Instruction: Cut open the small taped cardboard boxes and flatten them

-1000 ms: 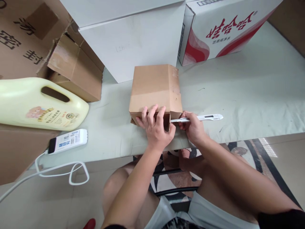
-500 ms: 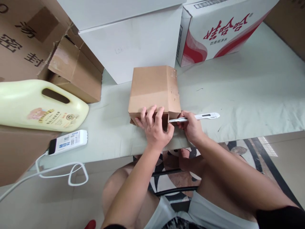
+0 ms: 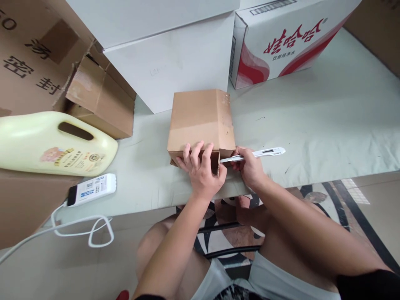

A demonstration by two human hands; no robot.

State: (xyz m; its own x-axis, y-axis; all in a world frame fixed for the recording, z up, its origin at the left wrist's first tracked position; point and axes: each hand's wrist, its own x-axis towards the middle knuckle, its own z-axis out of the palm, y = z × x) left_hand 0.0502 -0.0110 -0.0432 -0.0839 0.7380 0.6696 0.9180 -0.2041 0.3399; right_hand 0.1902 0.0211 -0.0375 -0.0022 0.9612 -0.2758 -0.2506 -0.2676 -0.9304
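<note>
A small brown cardboard box lies on the cloth-covered table in front of me, with an opening on its near side. My left hand grips the near end, fingers over the front edge and thumb by a cardboard flap at the opening. In my right hand is a white utility knife, pinched between thumb and fingers. Its blade points left, and the tip meets the flap's edge beside my left thumb. Part of the opening is hidden behind my left fingers.
White cartons stand right behind the box, and a red-and-white carton is at the back right. To the left are an open cardboard box, a pale yellow jug and a white power strip with its cable. The table's front edge runs before my knees.
The view has shifted slightly. Both hands, the box and the knife keep nearly the same positions relative to one another.
</note>
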